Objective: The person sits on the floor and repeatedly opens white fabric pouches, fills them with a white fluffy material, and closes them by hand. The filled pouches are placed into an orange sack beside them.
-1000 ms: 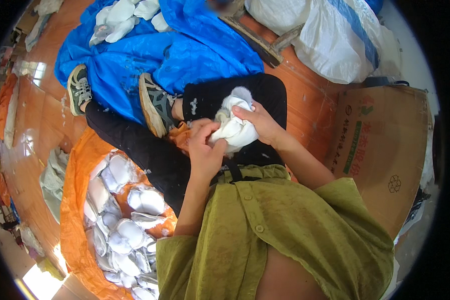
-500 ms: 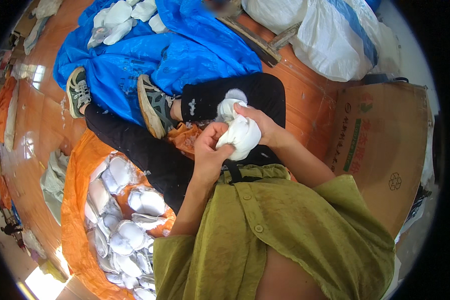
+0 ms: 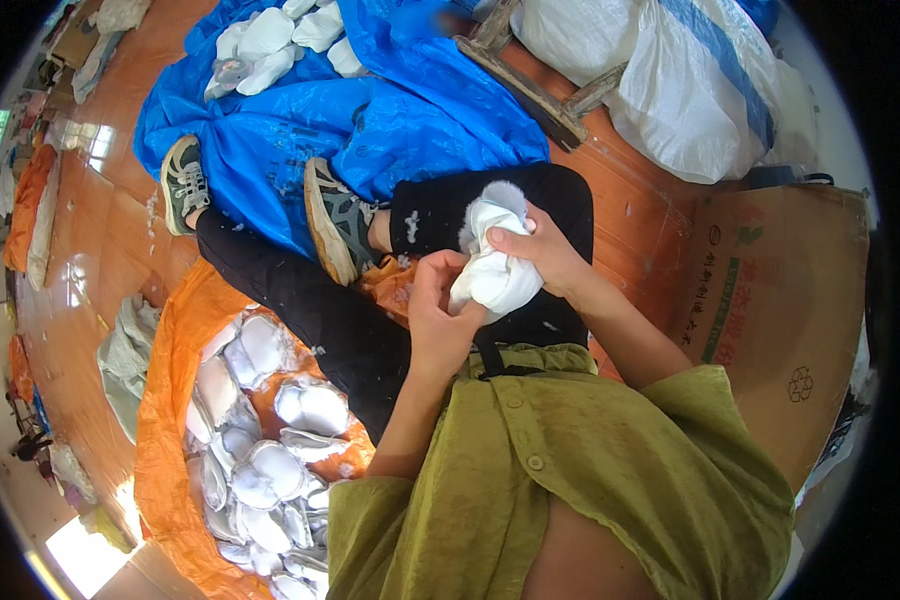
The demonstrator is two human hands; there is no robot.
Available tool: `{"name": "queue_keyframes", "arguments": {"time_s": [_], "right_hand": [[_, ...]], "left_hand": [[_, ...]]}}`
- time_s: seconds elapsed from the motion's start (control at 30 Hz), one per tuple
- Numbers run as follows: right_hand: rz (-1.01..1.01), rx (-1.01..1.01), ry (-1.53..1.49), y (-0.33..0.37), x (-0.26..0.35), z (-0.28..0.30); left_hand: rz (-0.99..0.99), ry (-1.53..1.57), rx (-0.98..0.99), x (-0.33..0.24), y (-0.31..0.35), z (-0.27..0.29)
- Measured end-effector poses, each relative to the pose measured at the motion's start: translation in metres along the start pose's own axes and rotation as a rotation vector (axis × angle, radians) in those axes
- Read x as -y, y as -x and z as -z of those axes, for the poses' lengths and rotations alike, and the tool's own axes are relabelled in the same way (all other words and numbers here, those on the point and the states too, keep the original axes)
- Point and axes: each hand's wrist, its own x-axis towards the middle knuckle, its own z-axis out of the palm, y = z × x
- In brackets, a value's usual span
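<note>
White cloth piece [image 3: 498, 282] with a fluffy grey end [image 3: 506, 195], bunched between our two hands above the black trousers [image 3: 300, 300].
Left to right: beyond the orange sack [image 3: 162, 440] with its white-and-grey pieces [image 3: 270, 475], our left hand [image 3: 436, 322] has fingers and thumb pinching the cloth's lower left edge. In the middle the cloth bulges and creases, so we judge it light, soft and limp, hardly fragile and not very slippery, though the fluff may shed. At its right, our right hand [image 3: 558, 258] grips the upper part, thumb across the front, just below the fluffy end. We would take hold by a gathered fold on each side, pinching lightly and sparing the fluff.
</note>
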Motion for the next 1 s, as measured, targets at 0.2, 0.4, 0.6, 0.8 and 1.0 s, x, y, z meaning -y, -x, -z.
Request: {"name": "queue_keyframes", "arguments": {"time_s": [0.2, 0.4, 0.6, 0.8, 1.0], "right_hand": [[-0.145, 0.126, -0.107, -0.004, -0.003, 0.007], [-0.275, 0.162, -0.257, -0.003, -0.020, 0.004], [0.005, -0.104, -0.134, -0.009, -0.030, 0.007], [0.341, -0.122, 0.206, -0.006, -0.008, -0.013], [0.209, -0.142, 0.078, -0.005, -0.007, -0.018]], "left_hand": [[0.174, 0.389, 0.133, -0.009, 0.002, -0.006], [0.215, 0.468, 0.213, -0.009, 0.006, -0.016], [0.152, 0.311, -0.177, 0.021, 0.011, -0.018], [0.583, 0.391, -0.028, 0.028, 0.010, -0.003], [0.468, 0.734, -0.053, 0.028, 0.006, -0.003]]}}
